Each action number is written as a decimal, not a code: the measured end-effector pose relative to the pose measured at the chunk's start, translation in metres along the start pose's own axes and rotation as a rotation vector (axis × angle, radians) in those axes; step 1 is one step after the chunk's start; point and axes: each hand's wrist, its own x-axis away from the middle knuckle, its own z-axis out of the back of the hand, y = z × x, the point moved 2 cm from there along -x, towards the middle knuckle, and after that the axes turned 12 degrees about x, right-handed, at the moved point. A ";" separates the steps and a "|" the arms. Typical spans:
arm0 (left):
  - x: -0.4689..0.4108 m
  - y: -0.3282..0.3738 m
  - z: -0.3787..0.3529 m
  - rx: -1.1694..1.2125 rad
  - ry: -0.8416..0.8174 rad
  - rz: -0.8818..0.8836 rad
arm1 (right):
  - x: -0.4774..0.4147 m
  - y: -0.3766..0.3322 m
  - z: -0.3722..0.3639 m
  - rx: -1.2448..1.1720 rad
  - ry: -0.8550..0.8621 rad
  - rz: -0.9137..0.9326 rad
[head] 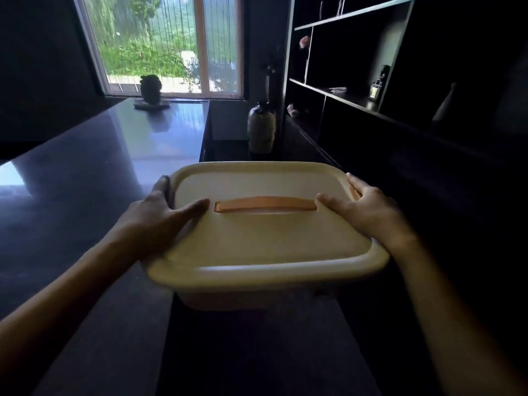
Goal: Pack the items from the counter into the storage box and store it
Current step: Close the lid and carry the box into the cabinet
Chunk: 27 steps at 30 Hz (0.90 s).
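1. Head view: left hand (160, 212) and right hand (368, 212) are clamping the lidded storage box (265, 238) at 9 and 3 o'clock.
2. Each grip is closing on the rim, steadying it level beside the worktop (100, 172), presumably for storing.

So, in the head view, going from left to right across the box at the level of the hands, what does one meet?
Left hand on the lid's left edge → orange handle in the middle of the storage box lid → right hand on the right edge.
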 end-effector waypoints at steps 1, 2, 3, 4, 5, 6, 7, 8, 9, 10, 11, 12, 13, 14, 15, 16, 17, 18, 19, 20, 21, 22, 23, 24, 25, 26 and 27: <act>-0.025 0.000 -0.008 -0.007 -0.001 -0.005 | -0.023 0.001 -0.003 0.002 0.005 -0.008; -0.048 0.000 -0.018 -0.018 0.003 -0.011 | -0.046 0.002 -0.007 0.007 0.008 -0.014; -0.071 -0.001 -0.028 -0.025 0.007 -0.016 | -0.069 0.004 -0.011 0.010 0.011 -0.017; -0.095 -0.002 -0.040 -0.027 0.007 -0.020 | -0.093 0.007 -0.015 0.014 0.017 -0.020; -0.119 -0.004 -0.053 -0.028 0.003 -0.024 | -0.118 0.010 -0.021 0.017 0.024 -0.021; -0.142 -0.006 -0.066 -0.033 0.000 -0.022 | -0.143 0.014 -0.027 0.020 0.028 -0.019; -0.166 -0.008 -0.079 -0.037 0.000 -0.023 | -0.169 0.018 -0.033 0.019 0.034 -0.018; -0.192 -0.010 -0.093 -0.032 0.002 -0.032 | -0.195 0.023 -0.040 0.011 0.046 -0.016; -0.219 -0.010 -0.107 -0.022 0.000 -0.045 | -0.222 0.028 -0.046 0.000 0.055 -0.013; -0.247 -0.008 -0.121 -0.016 -0.008 -0.056 | -0.249 0.032 -0.051 -0.017 0.056 -0.007; -0.274 -0.005 -0.135 -0.020 -0.021 -0.063 | -0.277 0.036 -0.055 -0.034 0.050 -0.006; -0.302 -0.002 -0.148 -0.021 -0.034 -0.073 | -0.304 0.039 -0.058 -0.052 0.048 -0.008; -0.329 0.002 -0.160 -0.019 -0.038 -0.079 | -0.332 0.042 -0.058 -0.062 0.053 -0.008; -0.355 0.006 -0.171 -0.013 -0.033 -0.083 | -0.359 0.043 -0.057 -0.060 0.066 -0.004; -0.381 0.010 -0.181 0.000 -0.031 -0.089 | -0.385 0.043 -0.056 -0.055 0.079 -0.002; -0.407 0.011 -0.190 0.012 -0.035 -0.093 | -0.410 0.042 -0.055 -0.044 0.091 -0.001; -0.433 0.013 -0.199 0.021 -0.050 -0.090 | -0.435 0.041 -0.055 -0.026 0.103 -0.004; -0.459 0.016 -0.208 0.033 -0.064 -0.090 | -0.457 0.040 -0.055 -0.009 0.114 -0.011; -0.484 0.019 -0.216 0.039 -0.076 -0.090 | -0.478 0.039 -0.056 0.001 0.124 -0.020; -0.508 0.020 -0.225 0.049 -0.083 -0.096 | -0.498 0.040 -0.058 0.006 0.130 -0.031; -0.532 0.022 -0.234 0.052 -0.084 -0.100 | -0.518 0.042 -0.061 0.008 0.137 -0.048; -0.557 0.022 -0.245 0.051 -0.088 -0.117 | -0.536 0.044 -0.066 0.007 0.142 -0.067; -0.580 0.023 -0.257 0.049 -0.103 -0.130 | -0.555 0.047 -0.073 -0.003 0.143 -0.084; -0.602 0.021 -0.269 0.067 -0.121 -0.138 | -0.572 0.051 -0.080 -0.016 0.152 -0.101; -0.634 0.018 -0.285 0.080 -0.157 -0.143 | -0.598 0.056 -0.090 -0.029 0.181 -0.136; -0.652 0.017 -0.296 0.080 -0.186 -0.149 | -0.612 0.061 -0.098 -0.040 0.195 -0.165; -0.661 0.017 -0.305 0.074 -0.212 -0.145 | -0.619 0.065 -0.103 -0.051 0.189 -0.180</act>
